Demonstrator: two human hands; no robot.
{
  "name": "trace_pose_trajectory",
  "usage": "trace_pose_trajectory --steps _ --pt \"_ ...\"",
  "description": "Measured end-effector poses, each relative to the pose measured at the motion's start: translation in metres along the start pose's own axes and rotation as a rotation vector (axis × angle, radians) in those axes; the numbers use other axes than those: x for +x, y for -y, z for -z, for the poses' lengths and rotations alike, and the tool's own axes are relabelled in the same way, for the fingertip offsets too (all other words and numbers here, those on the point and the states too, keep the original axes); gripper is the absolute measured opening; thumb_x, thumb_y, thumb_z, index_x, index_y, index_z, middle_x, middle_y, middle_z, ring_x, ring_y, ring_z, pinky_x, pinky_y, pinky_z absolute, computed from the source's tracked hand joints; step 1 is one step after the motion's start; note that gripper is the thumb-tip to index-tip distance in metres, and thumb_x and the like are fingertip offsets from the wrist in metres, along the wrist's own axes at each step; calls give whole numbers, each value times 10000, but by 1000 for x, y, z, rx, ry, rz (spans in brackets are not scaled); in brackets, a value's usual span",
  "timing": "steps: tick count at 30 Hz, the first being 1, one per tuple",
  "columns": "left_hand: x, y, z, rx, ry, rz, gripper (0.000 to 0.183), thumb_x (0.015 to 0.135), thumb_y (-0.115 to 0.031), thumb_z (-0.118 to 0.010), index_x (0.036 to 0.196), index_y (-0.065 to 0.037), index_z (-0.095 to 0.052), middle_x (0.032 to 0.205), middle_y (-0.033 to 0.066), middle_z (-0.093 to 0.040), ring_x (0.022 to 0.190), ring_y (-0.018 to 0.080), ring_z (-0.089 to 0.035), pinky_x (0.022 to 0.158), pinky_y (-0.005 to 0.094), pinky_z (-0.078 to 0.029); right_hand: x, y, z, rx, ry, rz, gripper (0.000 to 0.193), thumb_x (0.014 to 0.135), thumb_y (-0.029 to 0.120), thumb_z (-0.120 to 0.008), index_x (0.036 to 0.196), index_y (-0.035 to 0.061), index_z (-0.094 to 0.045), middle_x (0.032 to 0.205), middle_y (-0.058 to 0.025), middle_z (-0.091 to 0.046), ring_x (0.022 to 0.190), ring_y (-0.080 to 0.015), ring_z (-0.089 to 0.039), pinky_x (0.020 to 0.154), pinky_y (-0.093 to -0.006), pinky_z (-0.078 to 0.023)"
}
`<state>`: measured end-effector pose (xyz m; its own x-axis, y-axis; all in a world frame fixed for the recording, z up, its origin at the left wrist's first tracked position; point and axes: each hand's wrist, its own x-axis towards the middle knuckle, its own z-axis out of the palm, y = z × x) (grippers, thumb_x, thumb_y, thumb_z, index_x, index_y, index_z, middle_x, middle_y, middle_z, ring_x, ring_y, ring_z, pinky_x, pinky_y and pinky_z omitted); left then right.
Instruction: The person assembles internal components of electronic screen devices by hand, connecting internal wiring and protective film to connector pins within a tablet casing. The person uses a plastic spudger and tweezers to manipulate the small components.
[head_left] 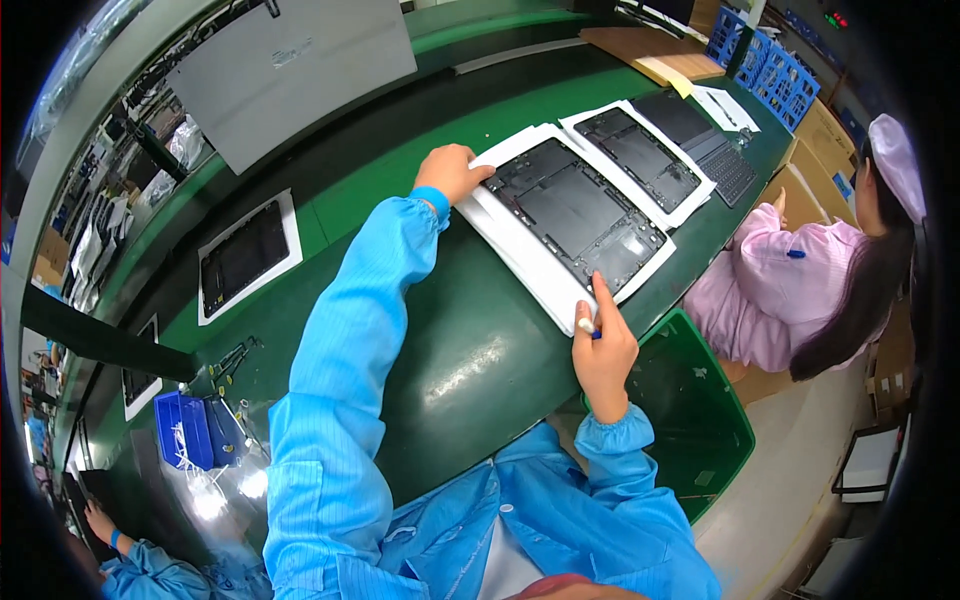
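Note:
A black laptop base panel point(575, 215) lies open-side up in a white foam tray point(530, 270) on the green bench. My left hand point(452, 172) rests on the tray's far left corner, fingers on its edge. At the tray's near corner my right hand point(602, 345) grips a small white and blue pen-like tool point(587, 326), with the forefinger stretched onto the panel's edge. Both arms wear blue sleeves.
A second tray with a black panel point(640, 155) and a dark keyboard part point(705, 140) lie beyond. Another tray with a panel point(245, 255) lies at left. A green bin point(700, 420) stands at right, a blue parts box point(185, 430) at lower left. A person in pink point(800, 280) works at right.

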<state>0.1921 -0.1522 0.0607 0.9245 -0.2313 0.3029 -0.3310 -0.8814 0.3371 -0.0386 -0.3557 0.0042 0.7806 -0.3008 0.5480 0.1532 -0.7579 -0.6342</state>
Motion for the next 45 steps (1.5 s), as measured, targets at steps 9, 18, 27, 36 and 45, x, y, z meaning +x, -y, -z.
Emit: trace_pose_trajectory --steps 9,18,27,36,45 --pt "-3 -38 1 380 -115 -143 140 814 -84 -610 948 -44 -608 812 144 -687 799 338 -683 708 455 -530 -3 -14 -3 -37 -10 69 497 848 236 -701 1312 107 -577 784 -143 -688 552 -316 -634 506 -379 -478" --pt "6 -54 22 -101 -431 -371 197 928 -192 -544 998 -9 -521 857 158 -656 860 323 -647 750 416 -505 -5 -20 -12 -104 -45 188 830 742 397 -797 1412 66 -437 766 -162 -672 558 -344 -635 487 -400 -476" --pt "-23 -21 73 -861 9 12 339 932 -304 -615 995 25 -668 829 4 -636 771 86 -537 685 287 -456 -23 -28 -6 90 -63 154 850 694 241 -852 1398 5 -437 649 -80 -585 502 -231 -565 489 -328 -458" --pt "-189 147 110 -759 299 415 309 954 -292 -613 1038 -4 -688 884 -43 -634 841 58 -507 792 231 -421 -31 1 17 258 145 481 186 808 91 -666 970 5 -635 633 -85 -530 498 -221 -517 443 -327 -380" --pt "-223 160 110 -566 420 311 330 965 -332 -575 930 -13 -651 754 2 -587 728 104 -464 699 286 -420 -31 52 -38 298 409 606 57 769 70 -706 799 74 -657 651 -60 -567 505 -241 -533 458 -338 -402"
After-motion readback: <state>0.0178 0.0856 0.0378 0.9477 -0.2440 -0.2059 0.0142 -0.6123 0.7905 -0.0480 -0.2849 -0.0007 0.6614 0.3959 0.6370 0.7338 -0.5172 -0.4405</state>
